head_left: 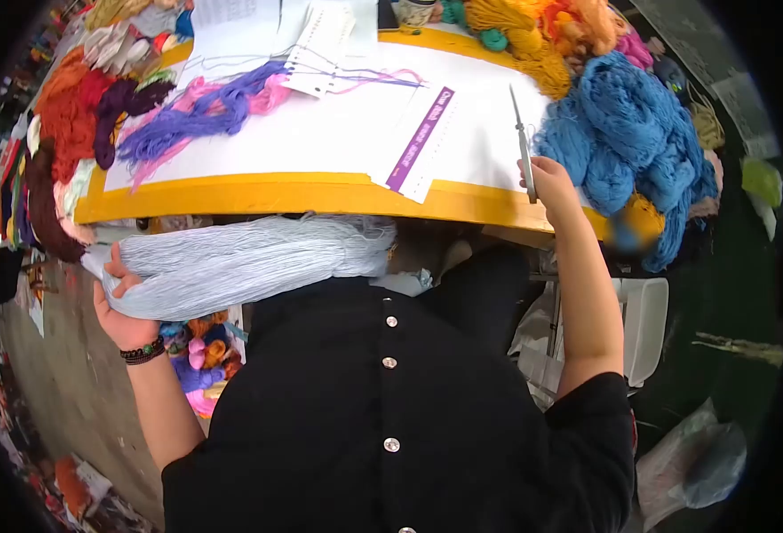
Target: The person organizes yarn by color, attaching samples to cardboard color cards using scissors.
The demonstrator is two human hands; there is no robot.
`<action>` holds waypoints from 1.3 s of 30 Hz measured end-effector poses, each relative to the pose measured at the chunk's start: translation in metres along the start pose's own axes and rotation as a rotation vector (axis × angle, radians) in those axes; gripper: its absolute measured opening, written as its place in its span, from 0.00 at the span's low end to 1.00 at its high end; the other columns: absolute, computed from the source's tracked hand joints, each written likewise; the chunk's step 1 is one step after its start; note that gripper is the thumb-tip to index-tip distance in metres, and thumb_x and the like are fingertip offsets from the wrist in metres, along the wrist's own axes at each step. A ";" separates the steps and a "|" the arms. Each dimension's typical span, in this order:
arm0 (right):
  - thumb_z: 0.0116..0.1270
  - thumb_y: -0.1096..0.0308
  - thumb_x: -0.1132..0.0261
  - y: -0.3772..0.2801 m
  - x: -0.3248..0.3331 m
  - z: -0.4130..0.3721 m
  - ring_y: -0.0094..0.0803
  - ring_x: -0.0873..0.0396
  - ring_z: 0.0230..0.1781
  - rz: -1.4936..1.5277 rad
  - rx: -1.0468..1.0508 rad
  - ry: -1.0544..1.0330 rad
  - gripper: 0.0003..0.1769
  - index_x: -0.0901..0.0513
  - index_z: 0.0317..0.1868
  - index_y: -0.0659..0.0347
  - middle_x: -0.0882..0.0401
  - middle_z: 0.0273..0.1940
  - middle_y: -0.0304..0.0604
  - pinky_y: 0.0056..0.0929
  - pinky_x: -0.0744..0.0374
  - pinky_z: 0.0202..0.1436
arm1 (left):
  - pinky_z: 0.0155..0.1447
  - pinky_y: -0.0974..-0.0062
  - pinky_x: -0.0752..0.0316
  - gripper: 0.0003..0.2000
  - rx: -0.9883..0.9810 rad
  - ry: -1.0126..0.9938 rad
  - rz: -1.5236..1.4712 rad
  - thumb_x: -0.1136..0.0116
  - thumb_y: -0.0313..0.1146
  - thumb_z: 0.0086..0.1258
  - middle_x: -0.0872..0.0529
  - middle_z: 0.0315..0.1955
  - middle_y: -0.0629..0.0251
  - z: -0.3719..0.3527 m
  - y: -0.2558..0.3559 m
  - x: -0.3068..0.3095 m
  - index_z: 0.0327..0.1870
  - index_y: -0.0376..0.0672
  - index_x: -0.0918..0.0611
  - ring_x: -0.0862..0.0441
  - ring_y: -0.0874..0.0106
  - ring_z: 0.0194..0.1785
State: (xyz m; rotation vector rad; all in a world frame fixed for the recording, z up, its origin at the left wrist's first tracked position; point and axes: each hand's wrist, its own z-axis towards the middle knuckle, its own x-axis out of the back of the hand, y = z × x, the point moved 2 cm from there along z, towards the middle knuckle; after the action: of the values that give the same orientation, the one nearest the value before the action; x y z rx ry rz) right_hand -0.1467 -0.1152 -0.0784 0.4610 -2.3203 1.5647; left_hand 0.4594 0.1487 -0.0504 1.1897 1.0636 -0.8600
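My left hand (125, 298) is wrapped round one end of a long pale grey-blue skein of yarn (249, 262). The skein stretches across my lap just below the table's front edge, and its far end is gathered near the middle. In my right hand (551, 186), over the front right of the table, is a slim grey pair of scissors (522, 133), seen nearly edge-on with the tip pointing away from me. On the white sheet to their left lies a purple-and-white printed card strip (420, 142).
Purple and pink yarn (200, 115) is threaded to a punched white card (320, 49) on the yellow-edged table (320, 194). Blue yarn (631, 115) is heaped at right, yellow yarn (507, 27) behind it. Red and orange skeins (64, 102) hang at left. A white plastic bin (647, 329) stands below right.
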 end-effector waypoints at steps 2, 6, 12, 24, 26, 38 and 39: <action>0.64 0.65 0.37 -0.014 -0.016 -0.031 0.19 0.26 0.28 0.118 0.170 -0.135 0.12 0.24 0.44 0.64 0.25 0.27 0.34 0.18 0.30 0.30 | 0.52 0.67 0.33 0.32 -0.050 0.114 0.032 0.56 0.43 0.70 0.20 0.45 0.71 -0.010 -0.002 0.002 0.73 0.42 0.47 0.29 0.78 0.34; 0.59 0.68 0.31 -0.046 -0.070 -0.104 0.16 0.29 0.25 0.216 0.220 -0.367 0.14 0.25 0.41 0.62 0.25 0.27 0.32 0.17 0.30 0.27 | 0.45 0.74 0.32 0.33 -0.035 -0.016 0.082 0.54 0.44 0.71 0.20 0.38 0.75 -0.013 -0.002 0.009 0.74 0.45 0.47 0.30 0.81 0.27; 0.54 0.46 0.28 -0.028 -0.130 -0.121 0.36 0.24 0.33 -0.427 0.279 -0.923 0.31 0.25 0.40 0.67 0.24 0.29 0.47 0.33 0.27 0.38 | 0.33 0.82 0.32 0.34 0.007 -0.294 0.050 0.44 0.37 0.68 0.21 0.31 0.80 -0.016 -0.006 0.023 0.73 0.45 0.44 0.30 0.83 0.23; 0.62 0.36 0.40 -0.005 -0.167 -0.109 0.26 0.25 0.20 -0.501 0.072 -0.949 0.32 0.23 0.30 0.64 0.26 0.20 0.39 0.27 0.27 0.25 | 0.34 0.82 0.31 0.32 -0.013 -0.288 -0.010 0.45 0.31 0.68 0.20 0.33 0.78 -0.021 -0.006 0.048 0.72 0.43 0.42 0.25 0.83 0.25; 0.62 0.36 0.40 -0.008 -0.169 -0.109 0.26 0.25 0.21 -0.521 0.068 -0.955 0.33 0.23 0.29 0.64 0.26 0.20 0.39 0.27 0.27 0.25 | 0.35 0.83 0.31 0.32 -0.013 -0.308 0.006 0.45 0.28 0.67 0.20 0.34 0.78 -0.020 -0.007 0.051 0.72 0.44 0.43 0.25 0.84 0.26; 0.62 0.32 0.44 -0.004 -0.178 -0.102 0.22 0.30 0.17 -0.276 0.090 -1.075 0.36 0.23 0.33 0.64 0.32 0.16 0.34 0.24 0.31 0.23 | 0.43 0.80 0.30 0.32 -0.056 0.043 -0.095 0.50 0.29 0.66 0.19 0.41 0.77 -0.027 0.007 0.110 0.73 0.49 0.44 0.28 0.83 0.27; 0.62 0.32 0.44 -0.003 -0.180 -0.101 0.22 0.30 0.17 -0.275 0.088 -1.075 0.36 0.23 0.33 0.64 0.32 0.16 0.34 0.24 0.31 0.23 | 0.43 0.79 0.29 0.33 -0.067 0.109 -0.157 0.50 0.29 0.66 0.18 0.41 0.76 -0.028 0.007 0.115 0.73 0.49 0.44 0.27 0.83 0.27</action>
State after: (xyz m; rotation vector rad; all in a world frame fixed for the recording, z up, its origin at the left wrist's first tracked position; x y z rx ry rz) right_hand 0.0237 -0.0055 -0.1155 1.9339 -2.6446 1.4507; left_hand 0.4950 0.1792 -0.1595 1.1177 1.2786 -0.8812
